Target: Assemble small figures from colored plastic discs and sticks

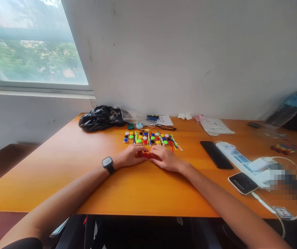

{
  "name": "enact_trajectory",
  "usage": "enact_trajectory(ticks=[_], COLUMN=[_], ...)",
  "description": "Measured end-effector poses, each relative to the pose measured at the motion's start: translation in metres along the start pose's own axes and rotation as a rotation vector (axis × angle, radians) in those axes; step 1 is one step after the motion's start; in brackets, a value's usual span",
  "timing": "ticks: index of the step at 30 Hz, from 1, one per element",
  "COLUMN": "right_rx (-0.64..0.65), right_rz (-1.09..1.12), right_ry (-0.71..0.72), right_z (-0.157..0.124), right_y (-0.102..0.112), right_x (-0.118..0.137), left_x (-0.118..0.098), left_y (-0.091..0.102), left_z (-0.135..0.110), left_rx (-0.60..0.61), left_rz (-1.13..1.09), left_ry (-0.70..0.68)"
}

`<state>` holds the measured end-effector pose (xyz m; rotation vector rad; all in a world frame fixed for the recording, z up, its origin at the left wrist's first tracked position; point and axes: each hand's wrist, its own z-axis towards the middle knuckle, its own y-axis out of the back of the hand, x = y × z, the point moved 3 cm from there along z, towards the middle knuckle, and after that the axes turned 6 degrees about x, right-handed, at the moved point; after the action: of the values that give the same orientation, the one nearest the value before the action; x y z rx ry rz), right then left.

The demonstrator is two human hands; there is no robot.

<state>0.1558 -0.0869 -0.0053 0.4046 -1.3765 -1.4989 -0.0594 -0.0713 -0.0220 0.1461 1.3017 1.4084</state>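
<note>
My left hand (132,155), with a dark watch (108,164) on its wrist, rests low over the wooden table. Its fingers are closed on one side of a small red piece (146,155). My right hand (165,158) pinches the same piece from the other side. Most of the red piece is hidden by the fingers, so its kind cannot be made out. Just beyond both hands lie several small round pots with coloured lids (145,137), in blue, yellow, green, red, white and black. Thin coloured sticks (161,138) lie among them.
A black plastic bag (100,118) sits at the back left by the wall. To the right are a black phone (216,154), a white power strip (238,160), a second phone-like device (242,182) and cables. A large clear bottle (288,109) lies tilted at the far right.
</note>
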Motion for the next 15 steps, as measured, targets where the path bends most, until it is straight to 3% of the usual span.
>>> enact_trajectory(ticks=[4,9,15], right_rx=[0.007,0.003,-0.138], right_rz=[0.045,0.112,0.155], right_ry=[-0.033,-0.075,-0.051], right_z=[-0.001,-0.005,-0.002], right_y=[-0.008,-0.006,-0.005], right_x=[-0.006,-0.008,-0.001], left_x=[0.003,-0.008,-0.015], left_y=[0.003,0.007,0.005], left_z=[0.0,0.001,0.001], left_rx=[0.028,0.079,0.124], left_rz=[0.02,0.056,0.002], left_ry=[0.073,0.014,0.009])
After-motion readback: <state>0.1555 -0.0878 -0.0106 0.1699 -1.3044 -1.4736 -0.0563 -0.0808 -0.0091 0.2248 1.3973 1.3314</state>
